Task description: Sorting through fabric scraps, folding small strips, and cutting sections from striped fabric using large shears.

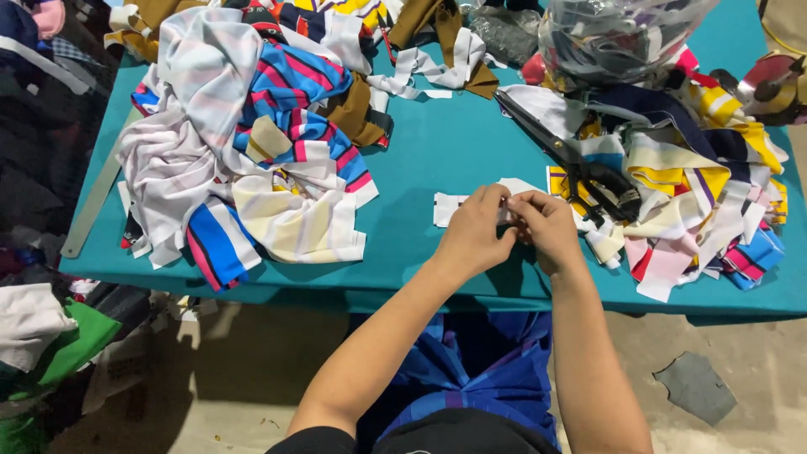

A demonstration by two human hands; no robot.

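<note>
My left hand [475, 231] and my right hand [545, 227] meet over the teal table [420, 151], fingertips pinched together on a small white fabric piece [446, 208] lying flat near the front edge. Part of the piece is hidden under my fingers. Large black scissors [572, 160] lie just right of my hands, resting on a heap of striped fabric scraps.
A big pile of white, blue, pink and yellow striped cloth [252, 160] covers the table's left. Another scrap heap [698, 202] fills the right, with a clear plastic bag of scraps [614, 34] behind. A metal ruler [92, 202] lies along the left edge. Blue cloth [471, 370] lies below the table.
</note>
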